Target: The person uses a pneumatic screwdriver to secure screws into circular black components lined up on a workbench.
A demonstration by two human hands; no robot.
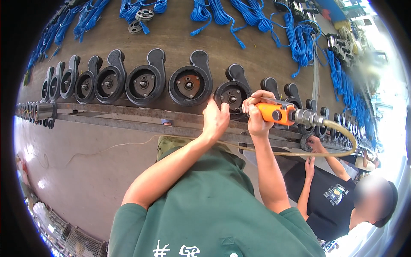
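Observation:
My right hand is wrapped round an orange pneumatic tool with a metal fitting at its back. A yellowish air hose loops from that fitting and runs back leftward below my forearms. The tool's front end reaches the right side of a black round housing, and my fingers hide its tip. My left hand grips the near left rim of the same housing. Inside the housing a metal shaft stands at the centre. Its rounded arm points away from me.
Several similar black housings stand in a row along the bench's metal edge rail. Bundled blue cables lie farther back, with two grey wheels among them. A co-worker in a black shirt works close on my right.

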